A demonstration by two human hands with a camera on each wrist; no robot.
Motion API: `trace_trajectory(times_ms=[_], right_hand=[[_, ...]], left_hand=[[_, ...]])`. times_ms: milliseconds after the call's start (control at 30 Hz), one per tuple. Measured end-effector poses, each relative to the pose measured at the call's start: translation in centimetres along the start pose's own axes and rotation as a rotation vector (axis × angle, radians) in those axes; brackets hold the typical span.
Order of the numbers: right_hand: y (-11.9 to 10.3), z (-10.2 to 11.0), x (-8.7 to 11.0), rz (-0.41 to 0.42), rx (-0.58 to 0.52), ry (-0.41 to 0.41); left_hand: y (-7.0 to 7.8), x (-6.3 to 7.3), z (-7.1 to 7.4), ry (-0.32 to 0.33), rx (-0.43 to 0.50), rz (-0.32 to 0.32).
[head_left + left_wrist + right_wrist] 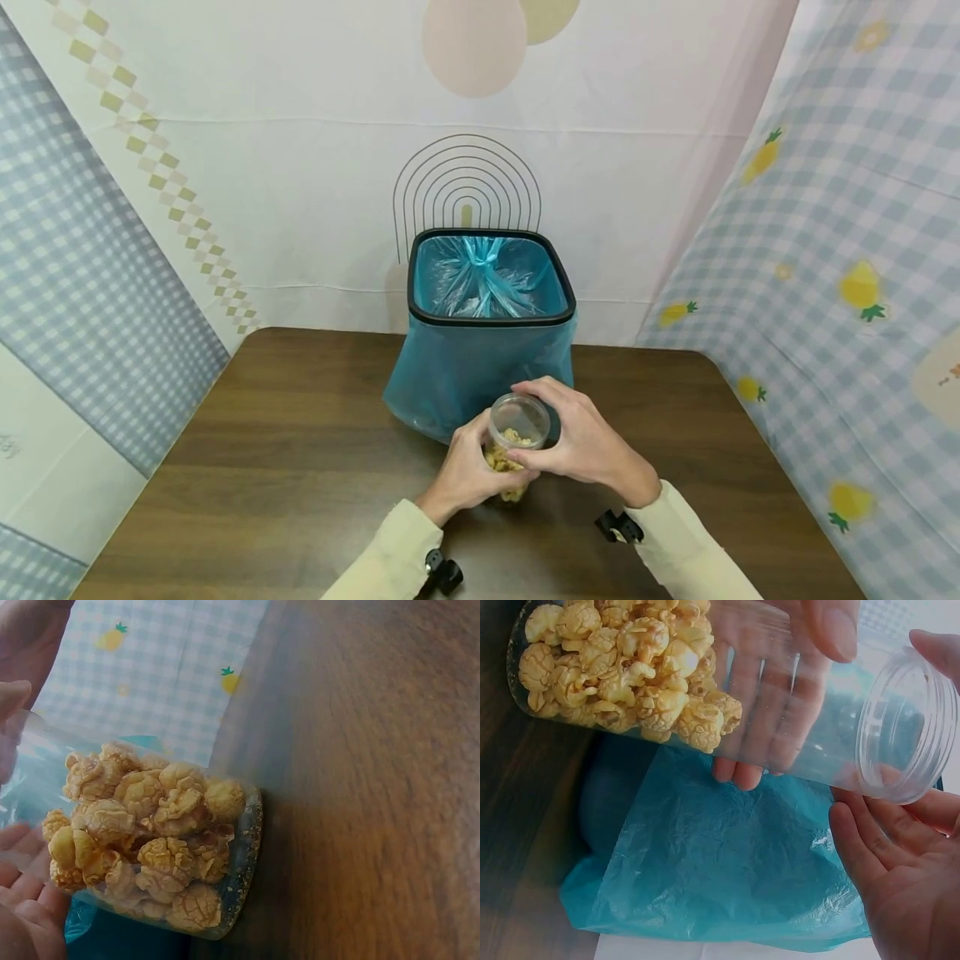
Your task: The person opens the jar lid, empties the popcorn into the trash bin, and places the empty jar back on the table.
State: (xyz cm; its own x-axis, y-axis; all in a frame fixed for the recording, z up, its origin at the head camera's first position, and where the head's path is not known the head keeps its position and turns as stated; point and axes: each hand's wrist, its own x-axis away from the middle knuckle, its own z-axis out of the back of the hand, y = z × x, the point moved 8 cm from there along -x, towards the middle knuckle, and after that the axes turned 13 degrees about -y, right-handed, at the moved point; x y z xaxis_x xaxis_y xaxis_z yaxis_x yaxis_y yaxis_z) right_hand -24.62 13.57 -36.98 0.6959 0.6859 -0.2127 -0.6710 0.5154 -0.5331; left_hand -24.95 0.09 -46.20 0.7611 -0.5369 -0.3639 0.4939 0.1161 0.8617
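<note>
At the lower edge of the head view, two pale sleeves, a left sleeve [386,554] and a right sleeve [686,542], come up into the frame, each with a small black device at the cuff. Beyond them, just below and right of centre, the person's left hand [477,471] grips a clear jar [519,417] about its body, fingers curled behind the wall and thumb across the near side. The right hand [588,433] holds the same jar higher up, thumb and fingers bent round the neck, where the right wrist view shows a ridged, transparent rim at right. Caramel-coloured popcorn [157,840] fills the lower part of the jar, with fine crumbs at its base in the left wrist view. That base is close to the brown wooden table [300,433], though whether it touches is hard to tell from these angles.

Directly behind the jar, at the middle of the head frame, stands a bin with a black rim [492,321], a blue plastic bag [480,358] draped over its outside and gathered plastic in its opening. Farther back, a white cloth [300,192] bears a printed arch at upper centre; blue checked cloth [825,250] with yellow fruit fills the right side.
</note>
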Motion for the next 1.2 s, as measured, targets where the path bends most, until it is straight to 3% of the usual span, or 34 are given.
trace_trajectory(times_ms=[200, 700, 900, 1200], right_hand=[[-0.3, 0.1, 0.1, 0.022, 0.003, 0.01], [-1.9, 0.1, 0.1, 0.12, -0.036, -0.012], [-2.9, -0.3, -0.2, 0.135, -0.042, -0.066], [-3.6, -0.8, -0.8, 0.081, -0.027, -0.137]], left_hand=[[0.6, 0.0, 0.2, -0.001, -0.041, -0.048], [3.5, 1.7, 2.7, 0.054, -0.209, -0.134], [4.4, 2.7, 3.7, 0.07, -0.299, -0.134], [5.4, 4.0, 5.4, 0.079, -0.435, -0.106]])
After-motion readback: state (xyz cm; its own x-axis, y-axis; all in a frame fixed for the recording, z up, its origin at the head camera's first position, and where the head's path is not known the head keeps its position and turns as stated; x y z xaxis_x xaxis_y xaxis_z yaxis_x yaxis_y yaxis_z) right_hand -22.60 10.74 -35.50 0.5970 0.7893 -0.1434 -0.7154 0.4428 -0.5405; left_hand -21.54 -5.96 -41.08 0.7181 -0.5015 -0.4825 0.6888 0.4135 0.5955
